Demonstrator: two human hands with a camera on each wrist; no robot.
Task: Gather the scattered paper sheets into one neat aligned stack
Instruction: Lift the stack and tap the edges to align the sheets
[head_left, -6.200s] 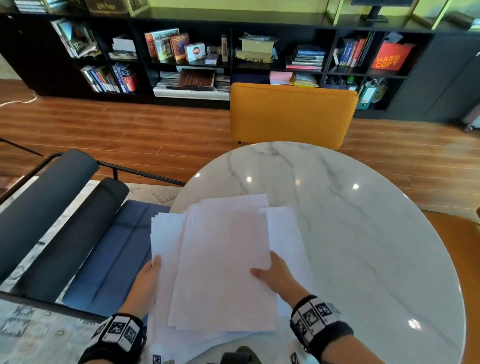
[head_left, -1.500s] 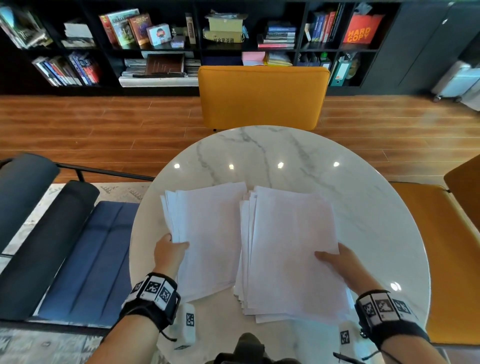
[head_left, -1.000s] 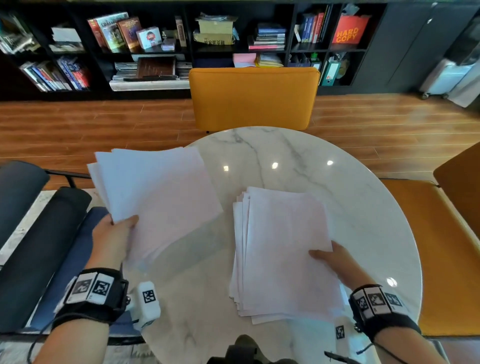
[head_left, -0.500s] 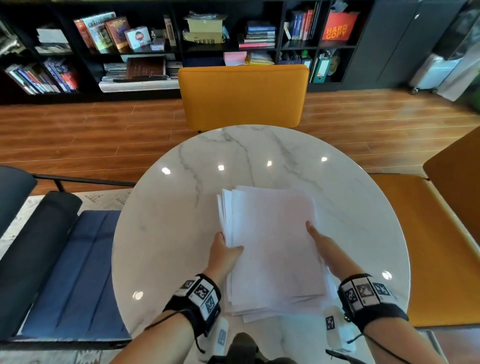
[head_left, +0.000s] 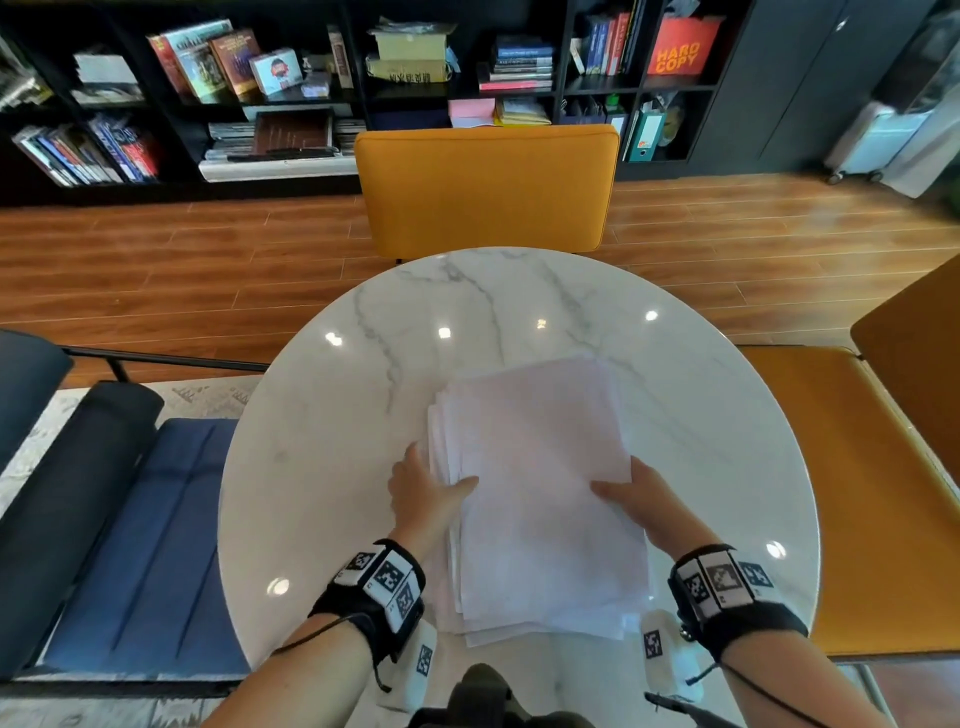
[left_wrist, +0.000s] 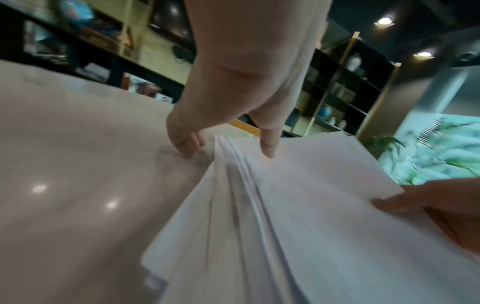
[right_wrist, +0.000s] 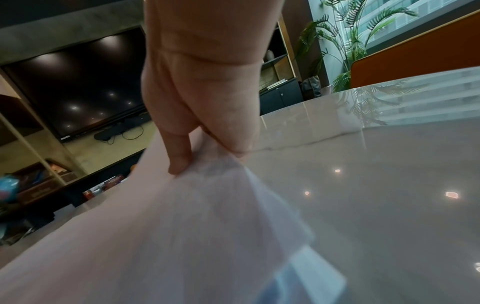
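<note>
One stack of white paper sheets (head_left: 540, 493) lies on the round marble table (head_left: 363, 415), its left edges still fanned out (left_wrist: 233, 195). My left hand (head_left: 423, 491) is at the stack's left side. Its thumb (left_wrist: 269, 145) lies on the top sheet, and its fingers (left_wrist: 184, 144) reach down past the edge to the tabletop. My right hand (head_left: 641, 501) pinches the right edge, with the thumb (right_wrist: 179, 160) on top and the fingers (right_wrist: 233, 147) beneath. That edge of the paper (right_wrist: 194, 216) is raised toward the hand.
A yellow chair (head_left: 483, 192) stands at the table's far side and an orange seat (head_left: 857, 493) at its right. On the left is a blue cushioned bench (head_left: 145, 545). A dark bookshelf (head_left: 291, 104) lines the back wall. Bare marble surrounds the stack.
My left hand lifted its pile and laid it on the right pile, making one stack. Both hands now hold that stack by its sides.
</note>
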